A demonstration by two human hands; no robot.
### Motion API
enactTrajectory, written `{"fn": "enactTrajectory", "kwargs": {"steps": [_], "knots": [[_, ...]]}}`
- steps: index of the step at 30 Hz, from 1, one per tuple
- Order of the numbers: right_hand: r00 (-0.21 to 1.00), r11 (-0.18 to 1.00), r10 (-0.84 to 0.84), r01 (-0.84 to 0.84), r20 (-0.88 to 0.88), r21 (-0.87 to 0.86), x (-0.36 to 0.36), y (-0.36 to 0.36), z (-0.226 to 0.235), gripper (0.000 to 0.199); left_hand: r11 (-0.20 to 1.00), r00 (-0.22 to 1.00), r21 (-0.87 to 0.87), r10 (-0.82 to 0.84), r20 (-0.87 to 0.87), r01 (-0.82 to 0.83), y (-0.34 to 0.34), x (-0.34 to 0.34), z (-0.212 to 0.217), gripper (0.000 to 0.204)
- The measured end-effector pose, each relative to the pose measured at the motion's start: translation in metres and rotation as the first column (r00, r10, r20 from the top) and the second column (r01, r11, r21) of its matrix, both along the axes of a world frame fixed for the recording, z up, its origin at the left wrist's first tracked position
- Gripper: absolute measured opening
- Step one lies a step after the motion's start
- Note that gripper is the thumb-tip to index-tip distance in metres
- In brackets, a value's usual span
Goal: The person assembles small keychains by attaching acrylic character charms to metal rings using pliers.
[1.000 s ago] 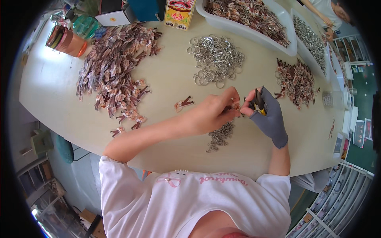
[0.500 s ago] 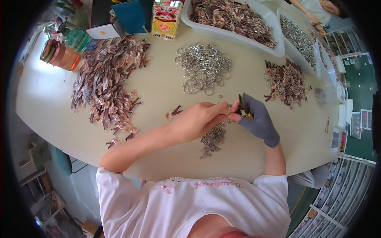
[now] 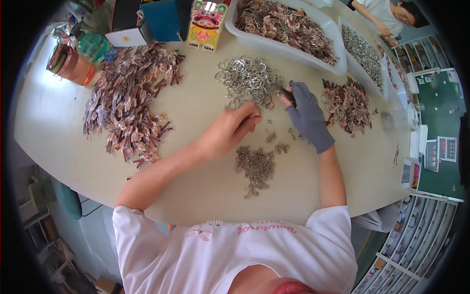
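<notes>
A: Take the ring pile [image 3: 248, 78] as your mark. How does your left hand [image 3: 237, 128] stand?

B: Your bare fingers are curled together at the ring pile's near edge. You can't tell from here whether something is pinched inside, or whether they touch the rings.

A: And your right hand [image 3: 306, 113]?

B: It wears a grey glove and is clamped on dark pliers [image 3: 288, 95], just beside the ring pile's right edge. Part of the tool is hidden by your fingers.

A: Where are your other parts?

B: Your small rings [image 3: 255, 167] are heaped on your side of the ring pile, with a few loose clusters [image 3: 271, 135] between the two. Your larger charm heap [image 3: 128, 100] spreads left of the ring pile; a smaller charm heap [image 3: 347, 104] sits to its right.

A: What's beyond it?

B: A white tub [image 3: 340, 62] full of charms and rings, beyond the ring pile and toward its right. A yellow stand [image 3: 205, 27] is beyond it to the left.
</notes>
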State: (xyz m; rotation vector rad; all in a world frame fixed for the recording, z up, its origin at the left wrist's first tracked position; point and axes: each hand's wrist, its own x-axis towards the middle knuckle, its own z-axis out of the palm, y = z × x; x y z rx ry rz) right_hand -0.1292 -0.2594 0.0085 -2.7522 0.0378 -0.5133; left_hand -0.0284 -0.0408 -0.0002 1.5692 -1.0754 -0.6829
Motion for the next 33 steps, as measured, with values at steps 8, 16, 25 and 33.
{"fn": "enactTrajectory", "kwargs": {"steps": [8,16,25,33], "knots": [[0.975,0.523,0.103,0.114,-0.195,0.844,-0.016,0.036,0.04,0.018,1.0,1.0,-0.007,0.012,-0.017,-0.013,0.0,-0.002,-0.001,0.007],[0.976,0.555,0.133,0.07,-0.172,0.829,-0.018,0.046,0.042,0.019,0.999,0.999,-0.033,0.029,-0.019,-0.029,0.002,-0.003,-0.003,0.006],[0.974,0.548,0.161,0.043,-0.156,0.835,-0.018,0.048,0.045,0.019,0.998,1.0,-0.059,0.018,-0.018,-0.019,0.002,-0.005,-0.001,0.007],[0.975,0.576,0.156,0.043,-0.161,0.816,-0.018,0.048,0.048,0.018,0.995,0.998,-0.087,0.034,-0.05,-0.038,0.002,-0.007,-0.002,0.006]]}}
